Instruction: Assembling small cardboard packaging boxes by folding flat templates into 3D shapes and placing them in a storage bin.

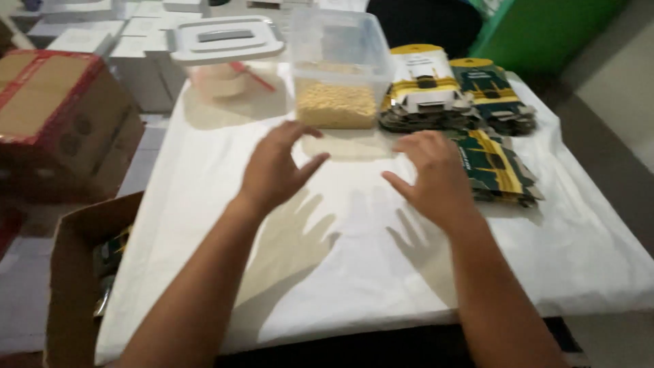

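Both hands empty, fingers spread: left hand [272,170] and right hand [436,177] hover above the white table [340,272], just short of the clear tub [337,65]. Tub stands lidless, partly filled with yellow pieces; flat packets [426,88] lie stacked beside it, none opened.

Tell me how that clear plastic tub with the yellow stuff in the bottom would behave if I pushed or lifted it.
The clear tub looks rigid, so it should probably slide on the white cloth rather than flex, perhaps bunching it. The yellow fill sits only in the bottom part, so it seems bottom-heavy and unlikely to tip. It is open on top, so tilting could spill the contents.
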